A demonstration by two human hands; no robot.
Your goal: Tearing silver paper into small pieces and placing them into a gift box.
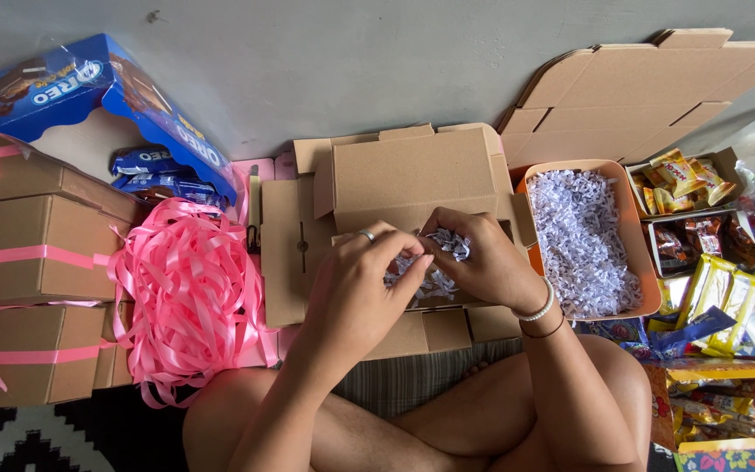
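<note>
Still, left hand (362,288) and right hand (474,262) fingers pinch shredded paper (447,245) over open cardboard box (395,227); strands (light, loose) may spill onto floor.

A grey floor (325,61) carries everything. At its centre lies an open cardboard box (395,188). To the left sit a heap of pink ribbon (190,297), stacked ribbon-tied boxes (32,253) and a blue biscuit carton (107,92). To the right are flat cardboard blanks (648,87), an orange tray of shredded paper (583,240) and snack packets (718,288).
</note>
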